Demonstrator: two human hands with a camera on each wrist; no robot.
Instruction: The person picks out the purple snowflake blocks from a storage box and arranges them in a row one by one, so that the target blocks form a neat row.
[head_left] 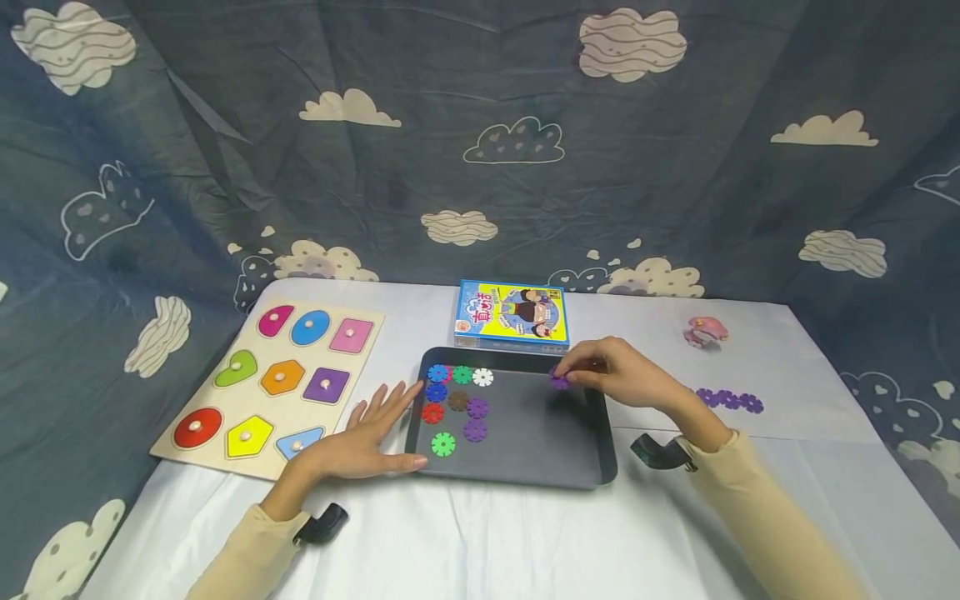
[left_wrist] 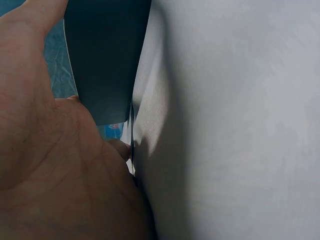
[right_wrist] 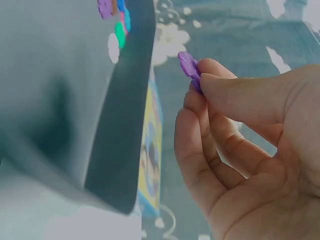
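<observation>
Right hand [head_left: 626,375] pinching purple disc [head_left: 558,381] between fingertips over tray [head_left: 525,442] far edge; left hand [head_left: 367,437], fingers straight, steadying tray's left rim.

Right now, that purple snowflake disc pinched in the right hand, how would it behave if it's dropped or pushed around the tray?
The purple disc looks thin and stiff, probably light plastic, since the right hand holds it with just thumb and fingertips. Being flat with notched edges, it would likely lie flat rather than roll. On the smooth dark tray it may slide easily when pushed.
</observation>
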